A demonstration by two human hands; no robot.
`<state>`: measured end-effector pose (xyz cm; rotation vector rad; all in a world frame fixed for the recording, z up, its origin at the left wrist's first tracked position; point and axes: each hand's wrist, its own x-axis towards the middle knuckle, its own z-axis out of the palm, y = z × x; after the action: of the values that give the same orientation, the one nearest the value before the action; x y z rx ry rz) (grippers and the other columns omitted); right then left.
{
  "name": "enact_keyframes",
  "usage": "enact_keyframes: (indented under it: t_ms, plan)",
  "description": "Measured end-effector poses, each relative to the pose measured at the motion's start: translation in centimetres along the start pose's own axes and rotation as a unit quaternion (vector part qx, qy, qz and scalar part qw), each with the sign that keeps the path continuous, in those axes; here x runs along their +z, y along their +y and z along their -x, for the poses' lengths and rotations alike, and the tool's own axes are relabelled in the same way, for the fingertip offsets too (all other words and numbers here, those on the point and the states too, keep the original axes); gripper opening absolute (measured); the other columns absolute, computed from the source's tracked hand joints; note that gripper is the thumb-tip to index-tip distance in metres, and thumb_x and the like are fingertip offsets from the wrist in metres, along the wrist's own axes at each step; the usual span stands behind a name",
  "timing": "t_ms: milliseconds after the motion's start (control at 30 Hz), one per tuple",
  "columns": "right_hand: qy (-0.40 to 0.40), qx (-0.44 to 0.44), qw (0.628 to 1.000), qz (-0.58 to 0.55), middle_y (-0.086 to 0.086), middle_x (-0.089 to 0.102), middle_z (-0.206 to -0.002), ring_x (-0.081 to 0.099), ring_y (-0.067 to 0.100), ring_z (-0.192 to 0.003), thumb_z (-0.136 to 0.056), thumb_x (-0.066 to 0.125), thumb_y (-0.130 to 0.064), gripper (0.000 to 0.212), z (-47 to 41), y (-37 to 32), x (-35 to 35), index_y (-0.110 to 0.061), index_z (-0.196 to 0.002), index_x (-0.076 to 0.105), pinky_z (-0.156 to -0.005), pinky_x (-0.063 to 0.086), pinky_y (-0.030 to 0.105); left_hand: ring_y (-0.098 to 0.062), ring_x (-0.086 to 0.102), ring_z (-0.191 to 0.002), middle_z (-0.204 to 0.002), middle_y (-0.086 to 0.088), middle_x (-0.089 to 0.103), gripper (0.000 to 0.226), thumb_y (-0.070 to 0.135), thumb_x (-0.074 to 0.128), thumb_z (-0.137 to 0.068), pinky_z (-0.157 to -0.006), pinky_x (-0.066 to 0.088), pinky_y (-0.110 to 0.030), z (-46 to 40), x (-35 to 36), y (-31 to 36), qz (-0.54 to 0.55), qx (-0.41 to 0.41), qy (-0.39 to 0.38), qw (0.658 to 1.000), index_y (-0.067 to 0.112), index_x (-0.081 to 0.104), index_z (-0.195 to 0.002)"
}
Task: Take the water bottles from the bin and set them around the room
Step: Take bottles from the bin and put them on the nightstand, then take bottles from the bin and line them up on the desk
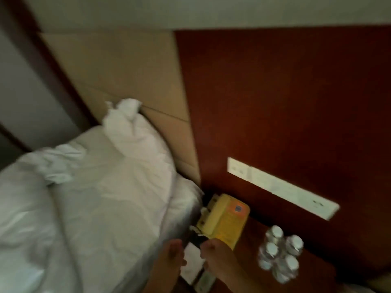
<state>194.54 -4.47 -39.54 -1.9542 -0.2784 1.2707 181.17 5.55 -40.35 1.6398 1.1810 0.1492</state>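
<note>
Four bottles [280,253] stand upright in a tight cluster on a dark red-brown nightstand [313,246], seen from above so that their white caps read as four pale discs. Their bodies are clear and colourless, with light glinting through the plastic; motion blur smears the labels and any finer detail. They sit toward the right of the top, well apart from a yellow phone [224,220] with an orange sticker that lies at the nightstand's left edge, just beside the bed [84,208]. The bed carries rumpled white sheets and a crumpled pillow [129,127] against a tan headboard [127,77]. On the dark wood panel behind the nightstand runs a long white switch plate [281,187]. Both hands enter from the bottom edge, near each other and to the left of the bottles, touching none of them. The left hand [169,263] hangs over the bed's edge and the right hand [222,265] over the nightstand's near left corner, below the phone. Between them lies a white card [192,265] or paper. Blur hides the fingers, so I cannot tell whether either hand is open, curled or holding anything.
</note>
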Motion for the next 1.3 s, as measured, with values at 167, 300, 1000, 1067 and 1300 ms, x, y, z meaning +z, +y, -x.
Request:
enact_keyframes:
  t_ms: [167, 300, 1000, 1067, 1300]
  plan:
    - [-0.065, -0.119, 0.988, 0.073, 0.008, 0.071, -0.092, 0.070, 0.027, -0.080, -0.096, 0.055, -0.019, 0.011, 4.6, -13.1, 9.2, -0.016, -0.091, 0.065, -0.065, 0.054, 0.029, -0.017, 0.066, -0.055, -0.089, -0.008, 0.070, 0.018, -0.001, 0.063, -0.092, -0.046, 0.045, -0.020, 5.8, -14.7, 2.3, 0.109, 0.034, 0.176, 0.978, 0.015, 0.065, -0.100]
    - [-0.156, -0.230, 0.954, 0.113, 0.007, 0.067, -0.080, 0.061, 0.019, -0.054, -0.097, 0.056, -0.013, 0.011, 11.9, -21.2, 18.4, -0.007, -0.096, 0.065, -0.051, 0.042, 0.024, -0.014, 0.064, -0.052, -0.089, -0.006, 0.065, 0.015, 0.000, 0.060, -0.095, -0.047, 0.039, -0.024, 13.7, -27.1, 1.8, 0.191, 0.056, 0.290, 0.936, 0.012, 0.063, -0.104]
    - [-0.510, -0.390, 0.712, 0.284, 0.009, 0.073, -0.099, 0.071, 0.021, -0.075, -0.098, 0.058, -0.020, 0.015, 60.8, -10.6, 71.8, -0.012, -0.107, 0.067, -0.064, 0.055, 0.029, -0.010, 0.069, -0.061, -0.102, -0.003, 0.069, 0.017, 0.015, 0.056, -0.096, -0.057, 0.054, -0.028, 71.4, -59.0, -26.0, 0.176, -0.058, 0.704, 0.685, 0.022, 0.061, -0.111]
    - [-0.537, -0.391, 0.688, 0.293, 0.009, 0.072, -0.099, 0.070, 0.020, -0.074, -0.098, 0.056, -0.019, 0.014, 64.0, -8.2, 75.3, -0.014, -0.105, 0.067, -0.065, 0.055, 0.030, -0.012, 0.069, -0.062, -0.102, -0.003, 0.069, 0.018, 0.014, 0.057, -0.096, -0.056, 0.053, -0.027, 75.6, -59.7, -28.5, 0.188, -0.072, 0.731, 0.652, 0.020, 0.061, -0.113]
    - [-0.604, -0.385, 0.631, 0.297, 0.004, 0.071, -0.083, 0.064, 0.017, -0.060, -0.096, 0.058, -0.021, 0.012, 72.9, -0.3, 89.4, -0.017, -0.096, 0.069, -0.060, 0.052, 0.030, -0.014, 0.068, -0.062, -0.108, -0.006, 0.067, 0.021, 0.012, 0.056, -0.095, -0.063, 0.055, -0.033, 86.1, -63.8, -38.3, 0.232, -0.121, 0.784, 0.563, 0.017, 0.060, -0.115]
